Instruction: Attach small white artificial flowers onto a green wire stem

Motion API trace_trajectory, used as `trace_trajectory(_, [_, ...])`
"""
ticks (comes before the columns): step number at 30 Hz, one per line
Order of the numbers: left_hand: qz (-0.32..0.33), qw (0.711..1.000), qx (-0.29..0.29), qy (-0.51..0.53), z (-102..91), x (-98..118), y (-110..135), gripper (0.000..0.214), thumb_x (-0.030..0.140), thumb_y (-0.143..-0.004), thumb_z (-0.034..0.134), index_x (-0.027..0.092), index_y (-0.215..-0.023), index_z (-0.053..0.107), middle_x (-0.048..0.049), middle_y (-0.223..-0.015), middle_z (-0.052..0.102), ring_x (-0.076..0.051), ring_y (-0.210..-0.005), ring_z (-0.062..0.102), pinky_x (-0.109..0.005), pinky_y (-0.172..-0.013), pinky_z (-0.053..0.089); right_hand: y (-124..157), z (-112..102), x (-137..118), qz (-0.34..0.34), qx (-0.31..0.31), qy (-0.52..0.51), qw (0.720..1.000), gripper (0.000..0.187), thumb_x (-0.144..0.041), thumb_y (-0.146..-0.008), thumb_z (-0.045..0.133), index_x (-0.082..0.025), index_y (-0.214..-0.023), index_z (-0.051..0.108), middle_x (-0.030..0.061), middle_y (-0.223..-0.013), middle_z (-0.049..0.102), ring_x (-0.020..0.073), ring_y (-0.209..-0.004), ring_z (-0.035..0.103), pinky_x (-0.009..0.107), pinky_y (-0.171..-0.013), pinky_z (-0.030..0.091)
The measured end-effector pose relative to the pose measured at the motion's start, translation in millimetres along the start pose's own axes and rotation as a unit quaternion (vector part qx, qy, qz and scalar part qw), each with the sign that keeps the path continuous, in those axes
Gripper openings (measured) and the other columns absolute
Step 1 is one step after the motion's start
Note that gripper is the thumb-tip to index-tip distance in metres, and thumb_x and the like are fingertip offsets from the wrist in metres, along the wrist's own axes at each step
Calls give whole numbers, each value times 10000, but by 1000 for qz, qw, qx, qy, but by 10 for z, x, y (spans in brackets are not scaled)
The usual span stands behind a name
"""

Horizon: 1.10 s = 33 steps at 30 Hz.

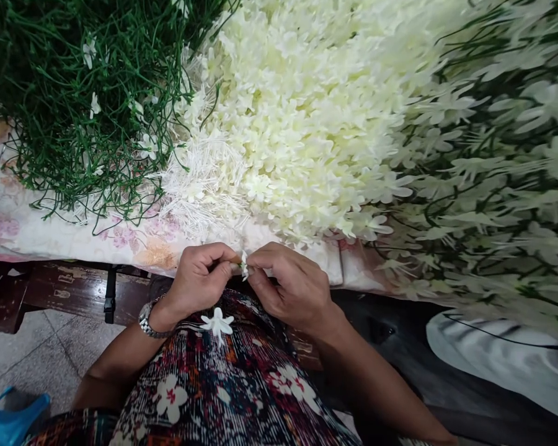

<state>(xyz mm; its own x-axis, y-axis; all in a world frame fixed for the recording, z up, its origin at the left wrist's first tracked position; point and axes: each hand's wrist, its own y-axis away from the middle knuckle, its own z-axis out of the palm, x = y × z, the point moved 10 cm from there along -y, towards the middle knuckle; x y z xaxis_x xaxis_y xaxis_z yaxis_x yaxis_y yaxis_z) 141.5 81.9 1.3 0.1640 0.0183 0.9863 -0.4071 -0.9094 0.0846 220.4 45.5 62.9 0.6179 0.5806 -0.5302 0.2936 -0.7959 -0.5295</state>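
Fingertips of my left hand (203, 275) and my right hand (291, 282) meet at the table's near edge, both closed in a pinch. Between them is a small white artificial flower piece (244, 265), seen edge-on, with a bit of yellow-green at the left fingertips. Just below my left hand a white artificial flower (217, 323) with open petals shows against the dark patterned clothing; whether it hangs from the hand or rests on the lap I cannot tell. Straight ahead lies a big heap of cream-white artificial blossoms (316, 136).
Green artificial stems (84, 105) lie tangled at the left. White thread-like pieces (204, 179) sit beside them. Finished-looking white flower sprays (483, 173) pile up at the right. A flowered cloth (134, 238) covers the table. A blue plastic object (16, 415) stands on the floor.
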Motion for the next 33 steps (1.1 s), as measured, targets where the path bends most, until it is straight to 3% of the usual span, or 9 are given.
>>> trace_trajectory(19, [-13, 999, 35, -4, 0, -32, -14, 154, 106, -711, 439, 140, -568, 487, 34, -509, 434, -53, -477, 397, -157, -443, 349, 20, 72, 44, -14, 19, 16, 1000, 204, -28, -708, 500, -173, -846, 467, 16, -644, 524, 116, -610, 496, 236, -533, 429])
trace_trajectory(28, [-41, 997, -15, 63, 38, -20, 4, 94, 190, -719, 495, 130, -742, 563, 6, -627, 524, -70, -561, 478, -193, -546, 433, 31, -71, 145, 14, 51, -55, 997, 184, -48, -720, 518, -176, -851, 504, -2, -638, 532, 93, -594, 504, 214, -528, 416])
trace_trajectory(33, [-42, 996, -42, 67, 71, 46, -10, 147, 208, -748, 477, 133, -650, 556, 29, -540, 473, -46, -493, 419, -155, -466, 365, 55, -91, 78, -27, 46, -55, 997, 219, -22, -700, 531, -167, -864, 529, 34, -708, 570, 113, -658, 526, 241, -566, 445])
